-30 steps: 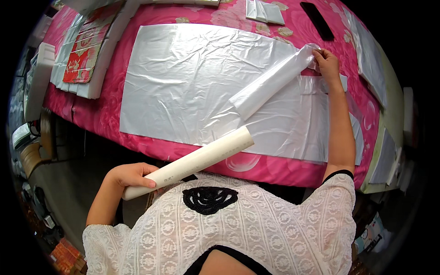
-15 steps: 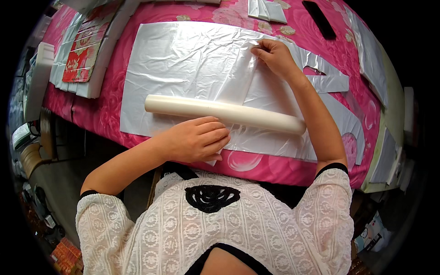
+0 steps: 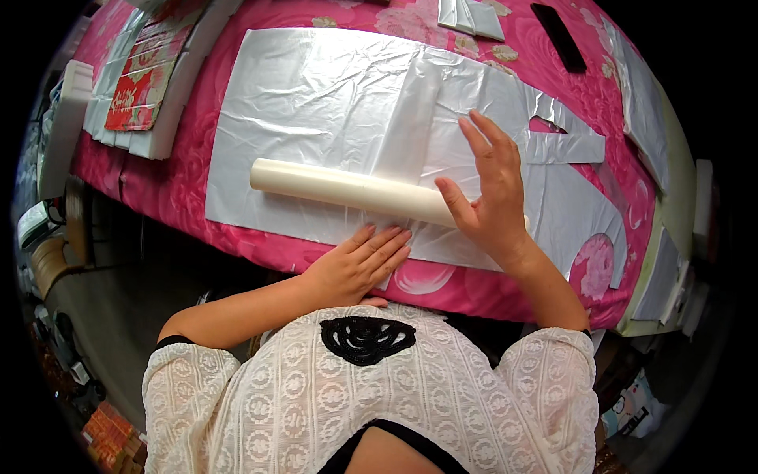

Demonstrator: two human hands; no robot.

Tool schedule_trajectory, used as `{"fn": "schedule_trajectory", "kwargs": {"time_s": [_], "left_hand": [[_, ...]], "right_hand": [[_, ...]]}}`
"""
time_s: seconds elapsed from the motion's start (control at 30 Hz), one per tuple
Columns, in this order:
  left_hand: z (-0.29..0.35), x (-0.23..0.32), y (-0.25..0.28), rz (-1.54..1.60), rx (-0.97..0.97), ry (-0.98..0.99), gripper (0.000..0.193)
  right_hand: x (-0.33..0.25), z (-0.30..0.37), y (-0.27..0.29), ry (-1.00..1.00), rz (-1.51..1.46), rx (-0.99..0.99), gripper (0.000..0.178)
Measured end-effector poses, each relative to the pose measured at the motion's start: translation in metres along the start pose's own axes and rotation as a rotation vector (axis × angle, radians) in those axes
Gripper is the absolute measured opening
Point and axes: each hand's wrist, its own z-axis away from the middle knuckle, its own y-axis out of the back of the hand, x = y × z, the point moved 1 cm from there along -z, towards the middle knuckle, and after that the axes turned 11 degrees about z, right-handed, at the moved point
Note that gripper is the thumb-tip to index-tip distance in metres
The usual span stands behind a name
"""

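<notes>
Silvery-white plastic bags with cut-out handles lie flat on the table before me. Across them rests a cream-coloured roller, slanting slightly down to the right. A narrow strip of folded film runs from beneath the roller toward the far edge of the bags. My left hand lies flat, fingers stretched, on the near edge of the bags just below the roller. Above the roller's right part is my right hand, fingers apart and holding nothing; it hides some of the roller.
A pink flowered cloth covers the table. Stacked white bundles with a red printed sheet stand at the far left. A black phone-like slab and a folded white packet lie at the back. More silvery sheets lie along the right edge.
My right hand has let go of the film strip and come back toward me over the roller. My left hand has shifted slightly right and flattened onto the bags' near edge.
</notes>
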Motion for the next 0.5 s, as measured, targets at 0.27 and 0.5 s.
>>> {"fn": "schedule_trajectory", "kwargs": {"time_s": [0.27,0.5], "left_hand": [[0.001,0.005,-0.001,-0.028,0.004,0.032,0.083],[0.002,-0.003,0.006,0.145,0.012,-0.066,0.084]], "right_hand": [[-0.005,0.027,-0.021,0.116,0.047,-0.229,0.053],[0.11,0.005,-0.003,-0.282,0.323,0.007,0.044]]}}
